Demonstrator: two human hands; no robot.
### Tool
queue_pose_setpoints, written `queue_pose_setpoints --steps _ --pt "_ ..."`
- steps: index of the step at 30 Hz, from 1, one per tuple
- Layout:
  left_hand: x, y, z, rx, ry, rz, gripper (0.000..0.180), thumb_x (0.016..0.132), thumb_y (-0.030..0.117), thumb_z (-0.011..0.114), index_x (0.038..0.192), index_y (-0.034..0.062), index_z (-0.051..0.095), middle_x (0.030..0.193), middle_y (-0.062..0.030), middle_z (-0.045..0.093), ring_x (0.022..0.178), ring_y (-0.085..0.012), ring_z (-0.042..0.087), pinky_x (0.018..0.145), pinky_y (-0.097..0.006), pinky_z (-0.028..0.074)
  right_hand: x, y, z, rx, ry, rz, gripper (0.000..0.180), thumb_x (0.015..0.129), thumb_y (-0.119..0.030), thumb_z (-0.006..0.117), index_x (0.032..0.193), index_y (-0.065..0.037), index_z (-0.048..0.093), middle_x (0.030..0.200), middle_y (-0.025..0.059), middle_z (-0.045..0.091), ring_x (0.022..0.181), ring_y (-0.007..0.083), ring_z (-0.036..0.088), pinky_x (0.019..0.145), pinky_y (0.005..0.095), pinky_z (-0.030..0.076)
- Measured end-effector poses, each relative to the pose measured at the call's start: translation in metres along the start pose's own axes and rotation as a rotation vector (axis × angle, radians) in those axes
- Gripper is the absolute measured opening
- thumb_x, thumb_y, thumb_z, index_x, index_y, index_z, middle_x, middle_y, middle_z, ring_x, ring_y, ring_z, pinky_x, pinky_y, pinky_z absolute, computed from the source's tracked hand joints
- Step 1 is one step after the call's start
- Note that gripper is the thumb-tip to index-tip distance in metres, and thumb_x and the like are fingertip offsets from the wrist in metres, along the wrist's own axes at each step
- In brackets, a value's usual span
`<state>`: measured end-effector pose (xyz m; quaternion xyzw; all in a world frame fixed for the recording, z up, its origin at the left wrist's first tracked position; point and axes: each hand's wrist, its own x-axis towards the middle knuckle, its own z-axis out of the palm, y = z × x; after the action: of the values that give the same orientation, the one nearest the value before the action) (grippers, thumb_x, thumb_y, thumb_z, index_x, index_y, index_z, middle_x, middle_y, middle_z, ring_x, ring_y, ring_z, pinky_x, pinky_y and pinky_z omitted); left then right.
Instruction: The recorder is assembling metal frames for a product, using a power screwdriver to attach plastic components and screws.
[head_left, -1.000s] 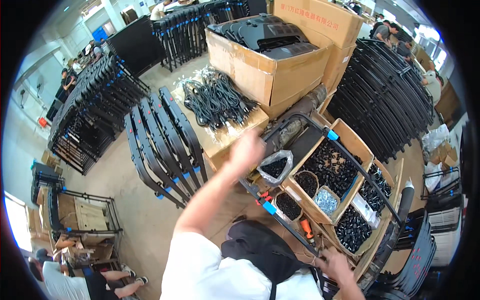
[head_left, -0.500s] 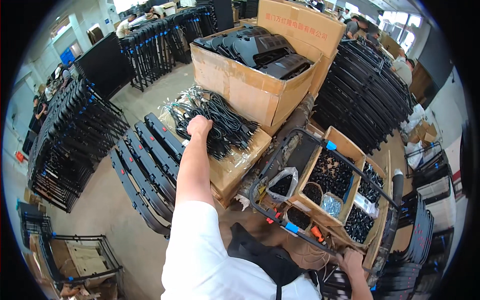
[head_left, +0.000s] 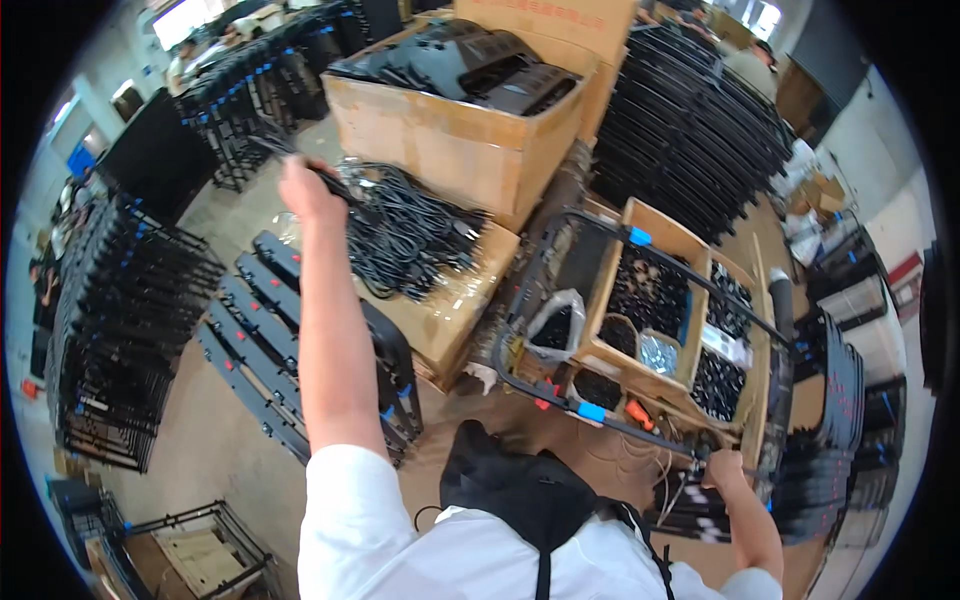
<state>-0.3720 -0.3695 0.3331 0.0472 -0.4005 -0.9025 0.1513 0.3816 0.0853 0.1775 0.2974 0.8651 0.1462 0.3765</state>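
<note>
My left arm reaches far forward, and my left hand (head_left: pixel 312 190) is closed round a black cable (head_left: pixel 272 143), blurred by motion, at the left side of the cable pile. That pile of black cables (head_left: pixel 405 225) lies on a taped cardboard box (head_left: pixel 480 275). Low on the right, my right hand (head_left: pixel 725 467) is wrapped round the bar of a black tubular frame (head_left: pixel 515 385) with blue clips. The frame lies slanted across a wooden parts bin (head_left: pixel 592 365) holding small black parts and a bag of silvery pieces. An orange-handled tool (head_left: pixel 640 414) lies under the frame's near bar.
Behind the cables stands a large open carton (head_left: pixel 430 130) full of black plastic covers (head_left: pixel 465 60). Grey-black panels with red switches (head_left: pixel 255 320) stand at left. Stacked black frames (head_left: pixel 690 130) rise at the back right, others (head_left: pixel 130 320) at far left. People work in the background.
My left hand has moved left off the middle of the pile, now with a cable in it. The view has shifted; my right hand still grips the frame's bar.
</note>
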Motion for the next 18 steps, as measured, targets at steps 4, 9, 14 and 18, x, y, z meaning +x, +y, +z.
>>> queue_pose_setpoints --steps 4,9,14,18 --pt "-0.106 0.049 0.041 -0.088 -0.341 0.078 0.024 0.111 0.028 0.061 0.099 0.0112 0.049 0.069 -0.0020 0.051 0.057 -0.0157 0.049 0.052 -0.031 0.043 -0.009 -0.008 -0.020 0.047 0.343 -0.015 0.014 0.087 -0.022 0.070 0.093 -0.011 0.078 0.092 0.0130 0.079 0.087 0.0287 0.079 0.072 0.0432 0.062" --pt "-0.236 0.019 0.038 0.239 -0.679 -0.024 0.024 0.113 0.028 0.055 0.101 0.0078 0.053 0.067 -0.0029 0.054 0.057 -0.0144 0.052 0.052 -0.029 0.043 -0.010 -0.017 -0.034 0.137 0.196 0.056 0.030 0.087 -0.020 0.068 0.114 -0.006 0.072 0.095 0.0170 0.078 0.091 0.0327 0.078 0.078 0.0494 0.062" --pt "-0.370 -0.071 -0.041 0.447 -1.072 -0.546 0.029 0.115 0.032 0.050 0.110 0.0044 0.057 0.076 -0.0056 0.066 0.070 -0.0133 0.060 0.070 -0.030 0.051 -0.008 -0.016 -0.029 0.070 0.036 0.056 0.015 0.089 -0.016 0.066 0.096 -0.010 0.077 0.095 0.0141 0.080 0.094 0.0299 0.079 0.079 0.0449 0.063" --pt "-0.450 -0.125 -0.081 0.801 -1.248 -0.488 0.036 0.111 0.030 0.054 0.099 -0.0029 0.062 0.092 -0.0166 0.075 0.092 -0.0315 0.071 0.085 -0.043 0.054 -0.007 -0.010 -0.018 -0.018 -0.085 -0.015 0.019 0.086 -0.015 0.068 0.105 -0.012 0.073 0.093 0.0112 0.079 0.089 0.0313 0.078 0.075 0.0459 0.062"
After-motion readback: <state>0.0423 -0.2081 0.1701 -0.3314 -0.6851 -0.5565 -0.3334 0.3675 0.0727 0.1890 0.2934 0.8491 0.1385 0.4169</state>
